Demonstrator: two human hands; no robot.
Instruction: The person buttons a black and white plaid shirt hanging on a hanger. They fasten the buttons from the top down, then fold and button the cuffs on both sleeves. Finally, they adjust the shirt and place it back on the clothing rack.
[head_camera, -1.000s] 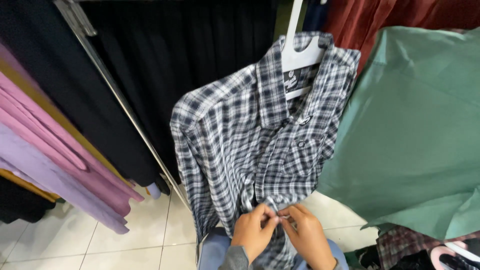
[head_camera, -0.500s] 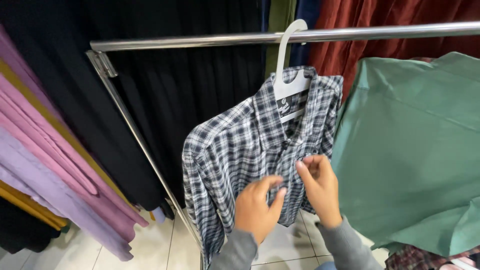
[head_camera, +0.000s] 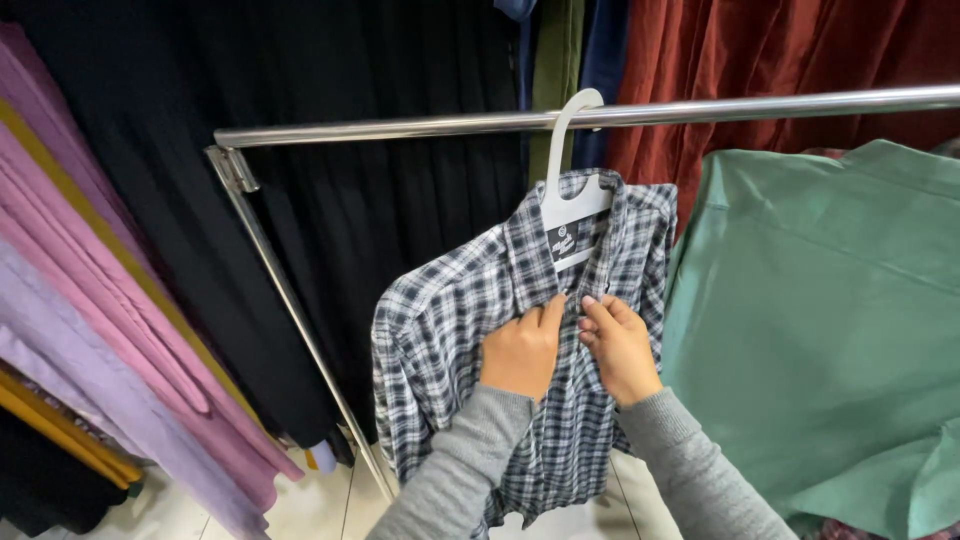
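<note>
Head view: this is a clothes shop. A shiny metal rail runs across the top, and a slanted bar goes down from its left end to the pale tiled floor. Black cloth hangs behind the rail. Pink and purple clothes hang at the left. A big green cloth hangs at the right, with dark red cloth above it.

A checked shirt in grey, white and dark blue hangs on a white hanger, hooked over the rail. The shirt hangs long way down, collar at the top, and its front faces the camera. It is tilted a little, with its left shoulder lower than the collar.

Both arms wear grey sleeves. The left hand and the right hand sit side by side on the middle of the shirt front, just under the collar. Both grips are curled and pinching the shirt's front edges, fingertips nearly touching
</note>
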